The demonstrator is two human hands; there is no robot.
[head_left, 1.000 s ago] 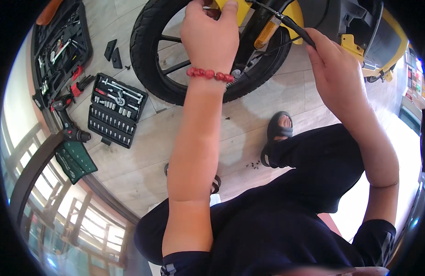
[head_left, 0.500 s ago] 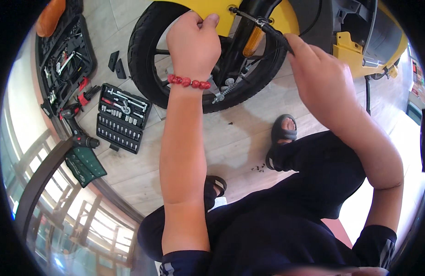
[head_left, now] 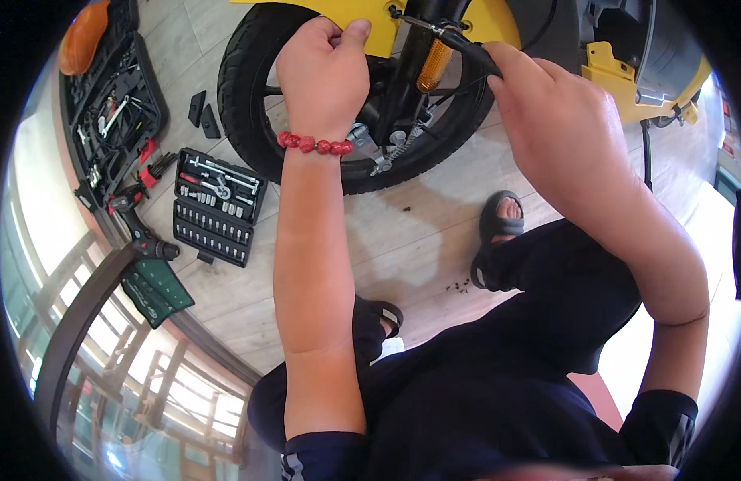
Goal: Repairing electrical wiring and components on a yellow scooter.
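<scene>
My right hand (head_left: pixel 551 112) is closed round the black handle of a screwdriver-like tool (head_left: pixel 476 58). Its metal shaft reaches left across the black fork leg (head_left: pixel 410 88), above an orange reflector (head_left: pixel 434 66). The tool's far end lies by the yellow front fender (head_left: pixel 378 40) of a scooter. My left hand (head_left: pixel 324 80), with a red bead bracelet at the wrist, is curled over the front wheel (head_left: pixel 246 104) at the fender's lower edge. The left thumb is bent; the fingers are mostly hidden beneath the hand, and so is anything in them.
An opened socket set (head_left: pixel 218 207) lies left of the wheel, near two small black pieces (head_left: pixel 203 114). Beyond are a larger tool case (head_left: pixel 114 104), a cordless drill (head_left: pixel 146 236) and a green pouch (head_left: pixel 156 293). Small dark bits (head_left: pixel 460 286) lie by my sandalled foot (head_left: pixel 502 218).
My view has shifted slightly. Both hands stay at the fender and fork; the tool's handle and my right hand appear a little higher and further left.
</scene>
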